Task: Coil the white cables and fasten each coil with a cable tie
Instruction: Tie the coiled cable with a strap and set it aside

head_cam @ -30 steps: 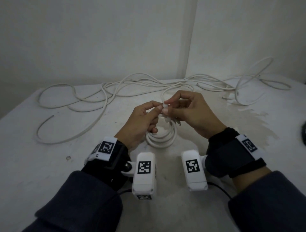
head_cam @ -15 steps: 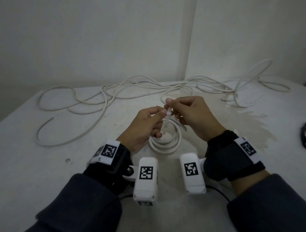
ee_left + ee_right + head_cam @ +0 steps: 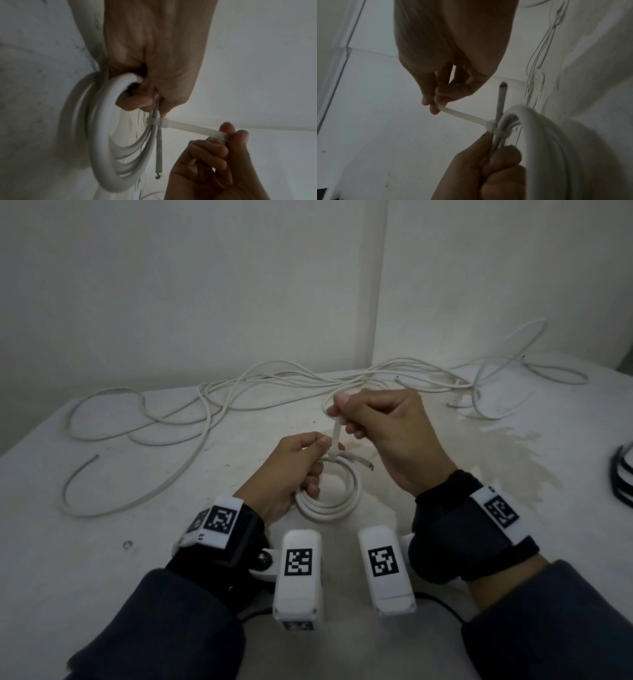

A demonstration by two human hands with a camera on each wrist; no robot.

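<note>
Head view: white scuffed surface (image 3: 102,559) against pale walls, loose white cables (image 3: 212,405) along the far side. The right hand (image 3: 387,436) has risen since the earlier frame, drawing the cable tie (image 3: 336,436) tail longer. Left wrist view: left hand (image 3: 154,83) fingers clench the smooth round coil (image 3: 102,155). Right wrist view: right fingers (image 3: 435,106) pinch the flat translucent tail.

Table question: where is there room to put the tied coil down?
The table is bare left of the left hand, below the loose cables. The back is crowded with cables, and dark cords sit at the right edge.
</note>
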